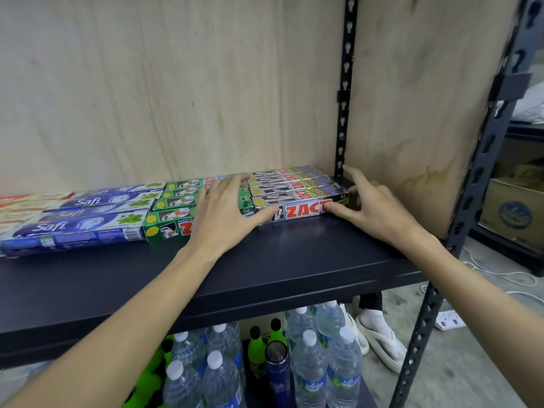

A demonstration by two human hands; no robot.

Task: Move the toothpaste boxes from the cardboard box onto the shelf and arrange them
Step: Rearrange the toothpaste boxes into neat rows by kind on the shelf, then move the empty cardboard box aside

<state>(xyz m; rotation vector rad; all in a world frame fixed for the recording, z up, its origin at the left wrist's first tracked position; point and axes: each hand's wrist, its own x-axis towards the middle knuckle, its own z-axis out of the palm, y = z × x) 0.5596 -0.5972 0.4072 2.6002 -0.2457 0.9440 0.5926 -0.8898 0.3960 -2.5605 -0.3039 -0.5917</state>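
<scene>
At the centre right of the frame, a block of silver toothpaste boxes (297, 189) is being squared up on the dark shelf (294, 260), tucked into the far right corner beside the wooden side panel (412, 113). The left hand (223, 213) is being laid flat across the green boxes (173, 207), its straight fingers (232, 184) reaching the left end of the silver block and its thumb touching the front box. The right hand (374, 207) is being spread at the right end, its thumb pressed against the front face; nothing is being gripped by either hand.

The step would probably be done best if both ends were pushed evenly, so that the front box is being kept flush with the green row and not skewed.

"ZACT" is being shown in red on the silver front box, and a partial red "Z" on the green one. "Safi" is readable on the blue boxes (76, 225) at the centre left. The cardboard box named in the task is not in view. Water bottles (309, 363) are being stored below, at the bottom centre.
</scene>
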